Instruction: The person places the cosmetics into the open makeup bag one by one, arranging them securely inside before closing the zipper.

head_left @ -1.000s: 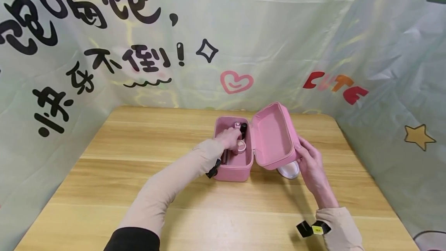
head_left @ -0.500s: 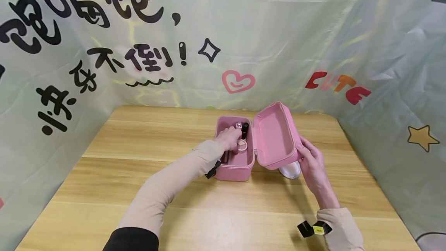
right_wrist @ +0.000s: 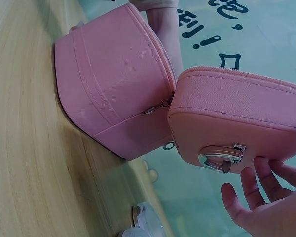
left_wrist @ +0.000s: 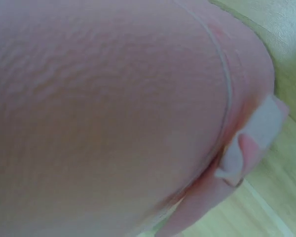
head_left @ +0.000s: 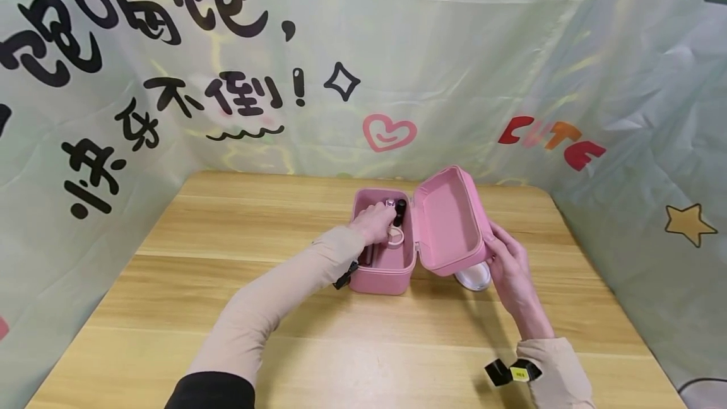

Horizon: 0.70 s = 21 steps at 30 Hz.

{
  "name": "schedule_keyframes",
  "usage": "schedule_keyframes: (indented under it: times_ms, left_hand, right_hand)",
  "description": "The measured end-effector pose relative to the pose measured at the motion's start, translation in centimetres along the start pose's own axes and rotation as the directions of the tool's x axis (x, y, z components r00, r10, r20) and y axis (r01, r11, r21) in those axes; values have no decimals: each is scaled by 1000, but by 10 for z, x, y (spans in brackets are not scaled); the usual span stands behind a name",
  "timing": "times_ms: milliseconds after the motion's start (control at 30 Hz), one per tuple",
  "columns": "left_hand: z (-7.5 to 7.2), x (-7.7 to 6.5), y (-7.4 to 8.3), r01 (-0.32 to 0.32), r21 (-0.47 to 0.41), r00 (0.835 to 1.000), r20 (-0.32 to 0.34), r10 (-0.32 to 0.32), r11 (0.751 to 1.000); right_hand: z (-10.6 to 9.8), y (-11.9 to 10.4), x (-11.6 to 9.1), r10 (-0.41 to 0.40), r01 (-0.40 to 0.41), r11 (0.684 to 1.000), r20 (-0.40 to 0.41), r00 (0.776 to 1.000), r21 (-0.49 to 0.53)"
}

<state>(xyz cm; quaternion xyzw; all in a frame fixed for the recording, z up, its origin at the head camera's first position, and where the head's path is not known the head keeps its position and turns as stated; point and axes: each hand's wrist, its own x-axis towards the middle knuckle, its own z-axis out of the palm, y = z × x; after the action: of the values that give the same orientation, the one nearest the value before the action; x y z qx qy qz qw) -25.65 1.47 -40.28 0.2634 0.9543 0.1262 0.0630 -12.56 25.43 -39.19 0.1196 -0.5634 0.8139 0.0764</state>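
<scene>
A pink leather-like box case [head_left: 382, 281] stands upright on the light wooden table [head_left: 238, 213], near its far edge, and its pink hinged lid [head_left: 449, 223] is swung open to the right side. The two hands are apart, one at each part of the case. The left hand [head_left: 372, 223] reaches down inside the case; its fingertips are hidden, so I cannot tell whether they grip something. Just beside these fingers lie a small black-capped tube [head_left: 400, 210] and a pale round ring-shaped object [head_left: 395, 237], and slim dark sticks [head_left: 369, 256] lie nearer to the front wall. The right hand [head_left: 509, 265] holds the free edge of the lid, with its fingers on the outer face, near the silver metal handle [right_wrist: 222, 157]. A metal zipper [right_wrist: 150, 42] runs along the rim of the case. Partly behind the lid, a clear round object [head_left: 474, 278] rests on the table. In the left wrist view, the pink surface is very close and blurred. Around the table hangs a pale green cloth [head_left: 454, 68] with black characters and a pink heart [head_left: 389, 133].
</scene>
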Motion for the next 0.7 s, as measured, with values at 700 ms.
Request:
schedule_keyframes:
  times_ms: [700]
  left_hand:
    - [-25,-24,-13,-169,-124,980,-125,153,978]
  right_hand:
    - [-2,2,0,-1,1,1000,3,1000,4]
